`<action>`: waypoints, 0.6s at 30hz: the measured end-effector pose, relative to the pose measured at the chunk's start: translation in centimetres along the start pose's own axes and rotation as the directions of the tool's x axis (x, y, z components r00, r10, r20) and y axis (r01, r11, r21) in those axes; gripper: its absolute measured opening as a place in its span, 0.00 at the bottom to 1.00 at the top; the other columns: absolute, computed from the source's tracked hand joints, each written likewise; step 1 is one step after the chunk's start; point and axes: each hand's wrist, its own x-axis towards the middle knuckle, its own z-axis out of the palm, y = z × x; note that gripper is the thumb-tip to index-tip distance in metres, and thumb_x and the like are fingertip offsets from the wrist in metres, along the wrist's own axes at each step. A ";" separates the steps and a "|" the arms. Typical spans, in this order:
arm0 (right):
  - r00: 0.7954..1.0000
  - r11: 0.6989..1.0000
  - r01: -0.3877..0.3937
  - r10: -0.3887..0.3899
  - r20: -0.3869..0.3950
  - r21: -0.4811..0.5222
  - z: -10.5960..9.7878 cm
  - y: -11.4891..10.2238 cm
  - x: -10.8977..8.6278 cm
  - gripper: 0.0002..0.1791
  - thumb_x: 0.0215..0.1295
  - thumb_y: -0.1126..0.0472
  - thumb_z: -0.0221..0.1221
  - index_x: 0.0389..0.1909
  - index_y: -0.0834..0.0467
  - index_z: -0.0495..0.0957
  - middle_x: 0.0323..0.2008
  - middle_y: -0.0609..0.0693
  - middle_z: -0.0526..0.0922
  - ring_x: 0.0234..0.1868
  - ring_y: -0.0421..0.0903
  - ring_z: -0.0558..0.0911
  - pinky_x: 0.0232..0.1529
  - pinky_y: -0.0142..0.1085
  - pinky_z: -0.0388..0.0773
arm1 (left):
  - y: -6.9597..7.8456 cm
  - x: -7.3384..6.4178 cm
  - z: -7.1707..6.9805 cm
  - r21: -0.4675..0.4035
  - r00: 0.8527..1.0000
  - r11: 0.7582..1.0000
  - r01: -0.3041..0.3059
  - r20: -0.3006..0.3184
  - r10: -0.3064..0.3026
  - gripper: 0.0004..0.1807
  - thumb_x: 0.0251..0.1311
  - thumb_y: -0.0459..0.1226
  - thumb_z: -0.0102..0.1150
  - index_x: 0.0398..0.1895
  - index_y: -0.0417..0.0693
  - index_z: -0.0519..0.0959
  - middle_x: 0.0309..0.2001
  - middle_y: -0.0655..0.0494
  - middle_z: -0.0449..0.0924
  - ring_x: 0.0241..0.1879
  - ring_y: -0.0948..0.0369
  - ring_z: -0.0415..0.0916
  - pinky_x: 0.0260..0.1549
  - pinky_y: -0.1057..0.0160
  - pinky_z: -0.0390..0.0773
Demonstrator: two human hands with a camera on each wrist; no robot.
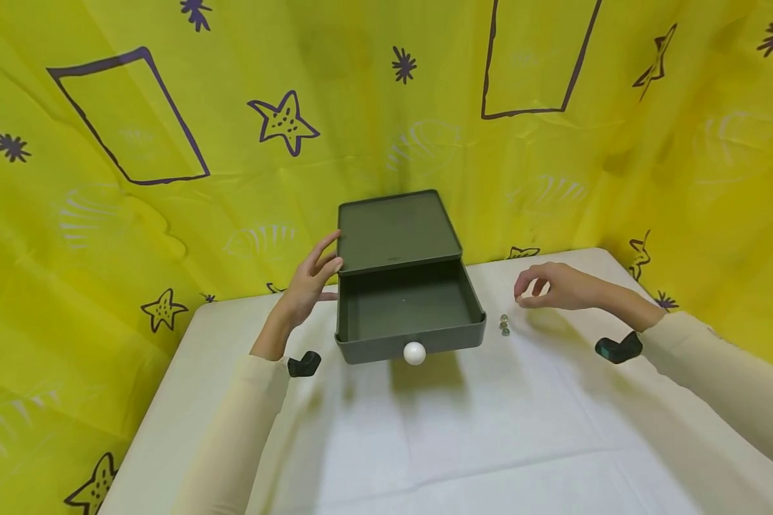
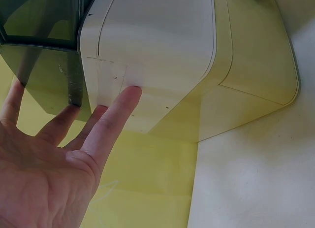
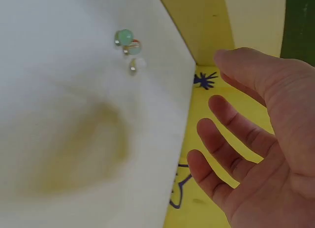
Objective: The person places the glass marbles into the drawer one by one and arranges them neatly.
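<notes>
A dark green drawer box (image 1: 396, 227) stands on the table, its drawer (image 1: 412, 304) pulled out and a round white knob (image 1: 415, 353) on the front. At the box's left side, my left hand (image 1: 308, 282) rests with extended fingers; in the left wrist view its fingertips (image 2: 132, 90) touch the pale side wall (image 2: 157, 41). To the right of the drawer, several small glass marbles (image 1: 504, 325) lie close together. Just beyond them my right hand (image 1: 557, 286) pinches a small orange-brown marble (image 1: 519, 299) between thumb and index finger. In the right wrist view the thumb hides that marble.
A white cloth covers the table (image 1: 483, 443). Behind it and along both sides hangs a yellow curtain (image 1: 354, 93) with purple stars and frames. Dark wrist mounts (image 1: 620, 347) sit on both forearms.
</notes>
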 end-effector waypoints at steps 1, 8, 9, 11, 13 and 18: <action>1.000 1.000 0.000 0.000 -0.002 -0.003 -0.3 -0.3 0.0 0.06 0.67 0.57 0.69 0.41 0.53 0.84 0.42 0.42 0.84 0.42 0.45 0.82 0.46 0.43 0.81 | 0.0 0.0 0.0 0.000 1.000 1.000 0.000 -0.001 0.000 0.33 0.77 0.47 0.52 0.81 0.73 0.56 0.80 0.48 0.52 0.76 0.47 0.57 0.58 0.30 0.71; 0.998 1.000 0.027 -0.027 -0.053 -0.015 -2.4 -2.2 -0.1 0.04 0.67 0.58 0.68 0.41 0.50 0.84 0.40 0.41 0.83 0.40 0.44 0.80 0.43 0.38 0.80 | 0.0 0.1 0.0 -0.003 1.000 1.000 0.001 -0.004 -0.001 0.33 0.77 0.46 0.52 0.81 0.72 0.56 0.80 0.47 0.52 0.76 0.46 0.57 0.58 0.29 0.70; 0.998 0.999 0.029 -0.030 -0.060 -0.019 -2.7 -2.4 -0.1 0.05 0.67 0.58 0.68 0.41 0.50 0.84 0.40 0.41 0.83 0.39 0.45 0.79 0.43 0.37 0.80 | 0.0 0.1 0.0 -0.004 1.000 1.000 0.001 -0.003 -0.001 0.33 0.77 0.46 0.52 0.81 0.72 0.56 0.80 0.48 0.52 0.76 0.46 0.57 0.58 0.29 0.70; 0.997 0.999 0.033 -0.035 -0.071 -0.031 -3.2 -2.8 -0.1 0.05 0.67 0.58 0.68 0.42 0.50 0.85 0.40 0.42 0.83 0.39 0.45 0.78 0.42 0.36 0.79 | 0.0 0.1 0.0 -0.003 1.000 1.000 0.003 -0.003 -0.003 0.33 0.77 0.46 0.52 0.81 0.72 0.56 0.80 0.48 0.52 0.76 0.46 0.57 0.58 0.29 0.71; 0.996 0.998 0.035 -0.038 -0.079 -0.042 -3.8 -3.2 -0.1 0.06 0.67 0.58 0.69 0.43 0.51 0.85 0.41 0.43 0.83 0.39 0.45 0.77 0.41 0.35 0.79 | 0.0 0.0 0.0 0.000 1.000 1.000 0.003 -0.002 -0.003 0.33 0.77 0.46 0.52 0.81 0.72 0.56 0.80 0.48 0.52 0.76 0.46 0.57 0.58 0.29 0.71; 0.992 0.998 0.038 -0.044 -0.115 -0.050 -5.1 -4.1 0.0 0.06 0.67 0.59 0.69 0.43 0.51 0.86 0.44 0.45 0.84 0.38 0.46 0.76 0.40 0.34 0.78 | 0.1 0.0 0.0 0.014 1.000 1.000 0.001 0.000 -0.001 0.33 0.77 0.46 0.51 0.81 0.72 0.55 0.80 0.49 0.52 0.76 0.45 0.56 0.59 0.29 0.70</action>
